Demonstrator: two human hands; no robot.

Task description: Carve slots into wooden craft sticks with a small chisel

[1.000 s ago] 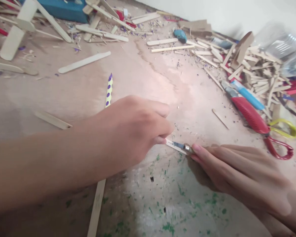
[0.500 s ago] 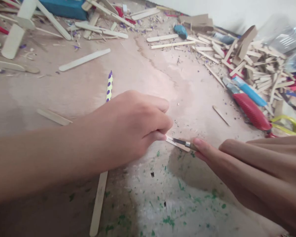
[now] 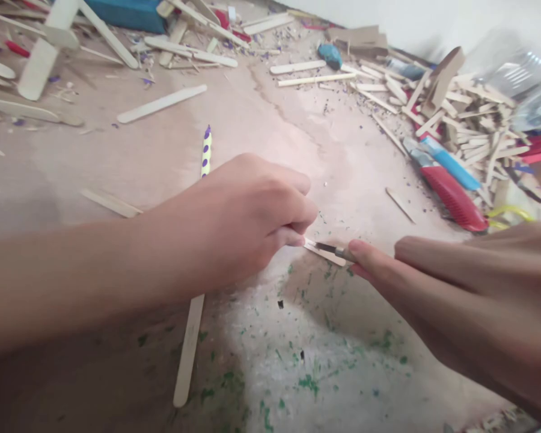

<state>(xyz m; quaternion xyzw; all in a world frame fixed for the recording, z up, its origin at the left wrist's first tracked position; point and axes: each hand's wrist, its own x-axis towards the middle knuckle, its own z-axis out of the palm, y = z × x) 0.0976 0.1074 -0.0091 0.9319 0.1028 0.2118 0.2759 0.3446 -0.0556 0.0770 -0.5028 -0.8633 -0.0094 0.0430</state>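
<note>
My left hand (image 3: pixel 256 213) is closed, its thumb and fingers pinching a pale popsicle stick (image 3: pixel 327 255) close to the table. Most of that stick is hidden under the hand; its rounded right end shows. In my right hand (image 3: pixel 437 288) is a slim craft knife (image 3: pixel 331 248), its grip pinched between thumb and fingers. The blade points left and lies on or just over the stick, near my left fingertips; contact is hard to make out. Beneath my left forearm, another popsicle stick (image 3: pixel 189 355) juts out toward me, and beyond the hand a dotted yellow and purple pencil (image 3: pixel 206 153) pokes out.
A red utility knife (image 3: pixel 455 198) and a blue cutter (image 3: pixel 451 162) lie at the right, beside a heap of cut stick pieces (image 3: pixel 478 129). Clear plastic bottles (image 3: pixel 518 66) stand behind. Shavings, loose sticks and a blue box (image 3: pixel 126 13) fill the back left.
The view has shifted slightly, so the table things appear a little displaced. Both hands keep their grips, with the blade still at the stick beside my left fingertips.
</note>
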